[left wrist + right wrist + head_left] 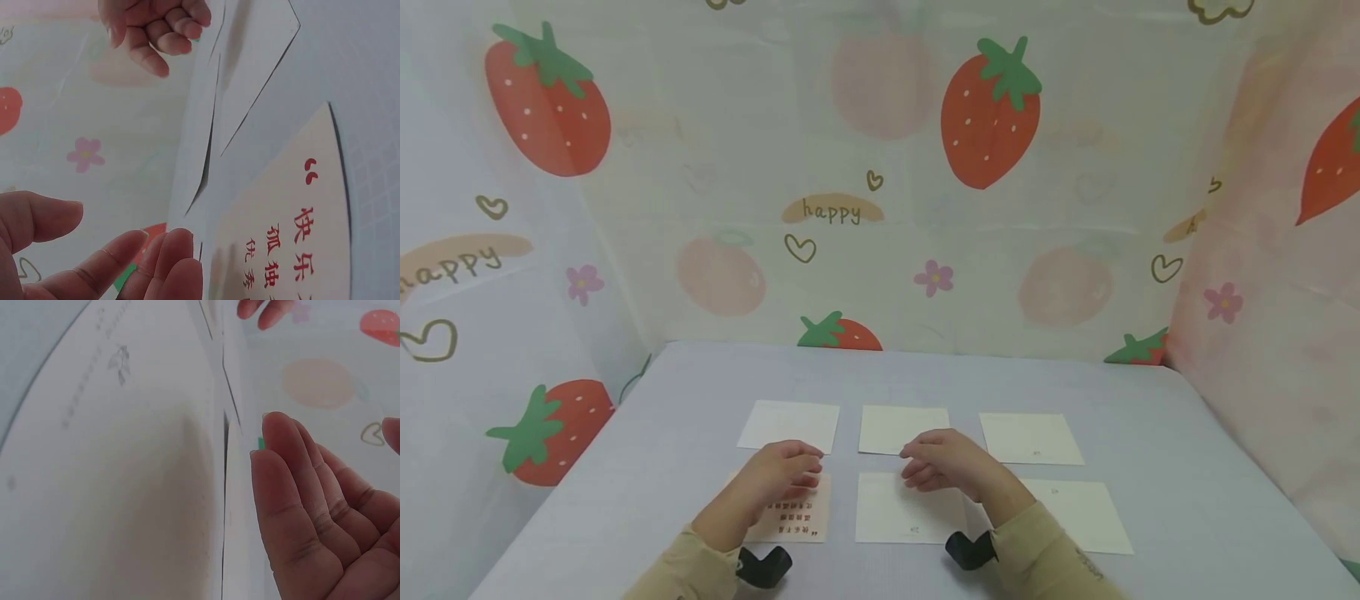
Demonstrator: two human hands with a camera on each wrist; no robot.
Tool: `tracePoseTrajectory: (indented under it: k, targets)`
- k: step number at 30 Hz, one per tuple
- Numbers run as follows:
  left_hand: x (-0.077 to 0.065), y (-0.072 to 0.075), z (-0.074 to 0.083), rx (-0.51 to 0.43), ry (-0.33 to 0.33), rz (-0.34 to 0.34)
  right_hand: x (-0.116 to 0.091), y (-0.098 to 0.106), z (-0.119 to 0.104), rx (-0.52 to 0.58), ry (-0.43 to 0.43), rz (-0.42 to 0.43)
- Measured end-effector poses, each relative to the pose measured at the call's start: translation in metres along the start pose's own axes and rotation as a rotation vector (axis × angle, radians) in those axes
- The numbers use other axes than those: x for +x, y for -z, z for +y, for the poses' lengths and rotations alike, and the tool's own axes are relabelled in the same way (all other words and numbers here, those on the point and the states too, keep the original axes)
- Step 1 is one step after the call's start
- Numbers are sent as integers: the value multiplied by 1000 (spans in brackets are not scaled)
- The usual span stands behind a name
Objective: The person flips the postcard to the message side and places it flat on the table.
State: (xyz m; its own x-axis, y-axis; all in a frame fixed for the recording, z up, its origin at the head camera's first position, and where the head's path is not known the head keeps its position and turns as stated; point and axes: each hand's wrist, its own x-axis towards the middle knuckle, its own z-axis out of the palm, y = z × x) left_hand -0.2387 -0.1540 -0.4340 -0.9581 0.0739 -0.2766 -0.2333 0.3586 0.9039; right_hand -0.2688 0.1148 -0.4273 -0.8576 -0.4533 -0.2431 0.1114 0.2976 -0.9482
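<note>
Pale cards lie flat on the table in two rows of three. My left hand (775, 477) hovers over the front-left card (808, 527), which bears red Chinese writing that shows large in the left wrist view. Nothing is between its loosely bent fingers (103, 265). Over the front-middle card (887, 517), mostly blank with a small printed mark, hangs my right hand (951, 467), its fingers (281, 506) relaxed and holding nothing. The front-right card (1090, 517) is partly behind the right wrist. Farther back lie the back-left card (790, 425), back-middle card (887, 425) and back-right card (1033, 437).
A white cloth covers the table (1180, 450). Behind and on both sides hangs a curtain (880, 167) printed with strawberries, hearts and "happy". Black camera mounts stick out below the left wrist (765, 568) and the right wrist (970, 552), close over the table.
</note>
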Motion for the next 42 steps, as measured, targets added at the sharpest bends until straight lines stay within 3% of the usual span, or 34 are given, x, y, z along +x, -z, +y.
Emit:
tracePoseTrajectory:
  k: [11,29,42]
  targets:
    - [-4,19,-15,-8,41,56,10,-19,-6,47,-4,-28]
    - [-18,59,-24,89,82,143,23,-70,-17,134,-51,-32]
    - [-25,79,-30,111,98,160,25,-84,-11,178,-85,-24]
